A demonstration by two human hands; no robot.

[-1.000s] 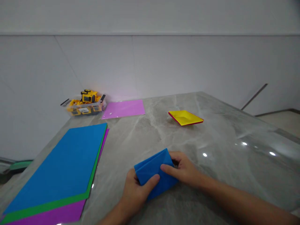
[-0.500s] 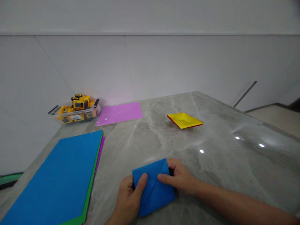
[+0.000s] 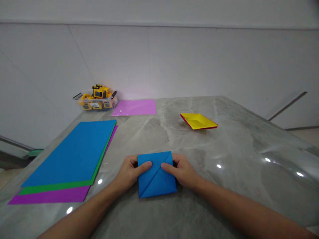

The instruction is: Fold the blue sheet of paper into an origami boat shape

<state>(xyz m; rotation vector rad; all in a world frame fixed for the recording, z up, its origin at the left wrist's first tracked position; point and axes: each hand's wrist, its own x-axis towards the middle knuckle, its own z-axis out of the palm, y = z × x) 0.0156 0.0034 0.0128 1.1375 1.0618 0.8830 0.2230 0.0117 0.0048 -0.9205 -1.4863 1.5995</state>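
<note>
A folded blue paper square [image 3: 156, 182] is held low over the grey table, a diagonal crease running across its face. My left hand [image 3: 133, 169] pinches its left edge, thumb on top and fingers behind. On the right edge my right hand [image 3: 180, 168] grips it the same way, its thumb near the diagonal. The fingers under the paper are hidden. Beyond, to the right, lies a yellow folded paper piece [image 3: 198, 121] with a red underside.
Large blue sheets [image 3: 74, 152] lie at left over a green sheet [image 3: 56, 188] and a purple sheet [image 3: 52, 196]. A clear box [image 3: 98, 103] of yellow toy vehicles and a pink sheet pack [image 3: 136, 107] sit by the wall on the marble table [image 3: 239, 149].
The blue square has turned to lie nearly straight, still in both hands. The view has shifted, showing more of the left forearm and the stacked sheets' near edges.
</note>
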